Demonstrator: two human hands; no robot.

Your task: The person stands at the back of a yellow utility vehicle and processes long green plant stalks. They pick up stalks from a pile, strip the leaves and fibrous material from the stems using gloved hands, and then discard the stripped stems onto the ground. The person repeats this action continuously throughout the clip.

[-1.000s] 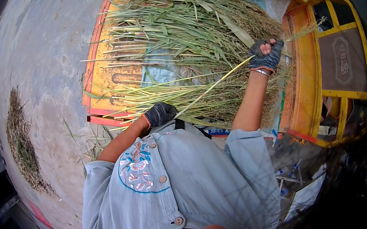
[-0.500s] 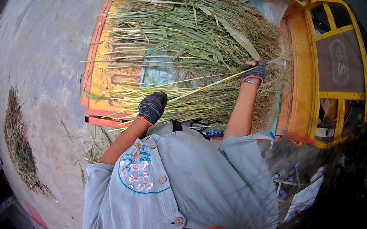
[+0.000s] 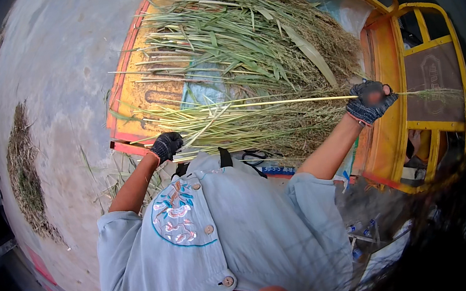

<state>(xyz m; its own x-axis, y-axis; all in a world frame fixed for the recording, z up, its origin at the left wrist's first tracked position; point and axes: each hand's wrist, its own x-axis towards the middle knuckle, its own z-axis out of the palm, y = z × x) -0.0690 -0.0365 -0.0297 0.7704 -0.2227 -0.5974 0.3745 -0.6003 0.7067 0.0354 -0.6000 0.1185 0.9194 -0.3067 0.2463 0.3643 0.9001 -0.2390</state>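
Observation:
My right hand (image 3: 371,101), in a dark knit glove, is closed around one long yellow-green stalk (image 3: 298,100). Its feathery seed head (image 3: 431,94) sticks out past my fist toward the yellow frame, and its bare end reaches left over the pile. My left hand (image 3: 167,146), gloved the same way, is closed near the truck bed's front left corner. A pale leaf strip (image 3: 206,126) slants up and right from its fingers. Between my hands lies a bundle of stripped stalks (image 3: 214,139), cut ends left and seed heads right.
A bigger heap of leafy green stalks (image 3: 230,39) covers the far part of the yellow truck bed (image 3: 145,92). Blue sheeting (image 3: 203,84) shows beneath. A yellow rail frame (image 3: 422,6) stands at the right. Dry plant debris (image 3: 25,174) lies on the concrete ground at left.
My right hand has moved right along with the stalk, toward the yellow frame. My left hand has shifted left and slightly nearer, with a pale strip now trailing from it.

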